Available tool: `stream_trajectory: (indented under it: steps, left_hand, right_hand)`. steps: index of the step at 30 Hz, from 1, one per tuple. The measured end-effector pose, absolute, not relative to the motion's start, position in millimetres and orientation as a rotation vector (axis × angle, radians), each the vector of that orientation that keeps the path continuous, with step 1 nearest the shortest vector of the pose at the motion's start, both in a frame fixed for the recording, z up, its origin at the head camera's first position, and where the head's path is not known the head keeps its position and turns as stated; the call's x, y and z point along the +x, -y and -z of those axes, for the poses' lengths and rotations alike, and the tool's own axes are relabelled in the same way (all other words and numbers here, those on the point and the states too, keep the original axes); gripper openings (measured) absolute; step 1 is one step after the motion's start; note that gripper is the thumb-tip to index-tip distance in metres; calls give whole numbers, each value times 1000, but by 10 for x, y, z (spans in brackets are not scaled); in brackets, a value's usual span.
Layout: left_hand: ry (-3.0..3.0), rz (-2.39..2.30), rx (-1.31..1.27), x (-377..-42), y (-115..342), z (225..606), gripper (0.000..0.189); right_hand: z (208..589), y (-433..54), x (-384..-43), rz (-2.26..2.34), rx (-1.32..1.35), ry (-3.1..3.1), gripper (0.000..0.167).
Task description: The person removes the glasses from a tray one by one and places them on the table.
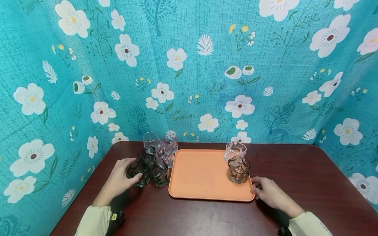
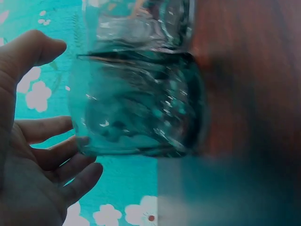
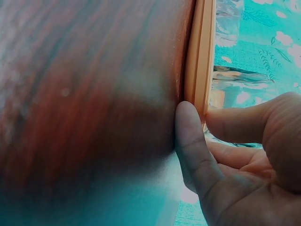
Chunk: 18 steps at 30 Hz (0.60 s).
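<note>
My left hand (image 1: 119,174) reaches around a dark tinted drinking glass (image 1: 138,174) at the table's left. In the left wrist view its thumb (image 2: 47,49) stands apart from this glass (image 2: 136,106), while the spread fingertips are right at its rim. Two more dark glasses stand close by, one at the right (image 1: 160,174) and one behind (image 1: 148,155). At the orange tray's (image 1: 200,175) near right corner, my right hand (image 1: 267,191) pinches the edge between thumb and fingers. A brown-tinted glass (image 1: 239,170) and a clear glass (image 1: 235,150) stand on the tray's right side.
Behind the dark glasses stand a tall clear glass (image 1: 151,140) and pinkish glasses (image 1: 166,156), close to the tray's left edge. The dark wooden table (image 1: 295,170) ends at a blue flowered cloth (image 1: 189,82) hanging at the back and sides.
</note>
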<state>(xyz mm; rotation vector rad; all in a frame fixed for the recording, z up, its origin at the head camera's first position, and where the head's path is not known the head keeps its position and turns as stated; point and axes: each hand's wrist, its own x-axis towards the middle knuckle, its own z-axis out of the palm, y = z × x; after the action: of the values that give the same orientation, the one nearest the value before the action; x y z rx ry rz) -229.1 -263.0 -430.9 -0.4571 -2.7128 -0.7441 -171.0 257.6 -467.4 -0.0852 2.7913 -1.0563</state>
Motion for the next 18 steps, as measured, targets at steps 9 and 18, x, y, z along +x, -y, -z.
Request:
stream_trajectory:
  steps: [9,18]
  left_hand:
    - [2540,771,-618,-2248,2361,4099,62]
    - [2493,788,-779,-2239,2012,3987,63]
  right_hand:
    - [4651,-2574,-1690,1072,-111,-2792,32]
    - [4649,-2570,-1692,1072,-96,-2786,32]
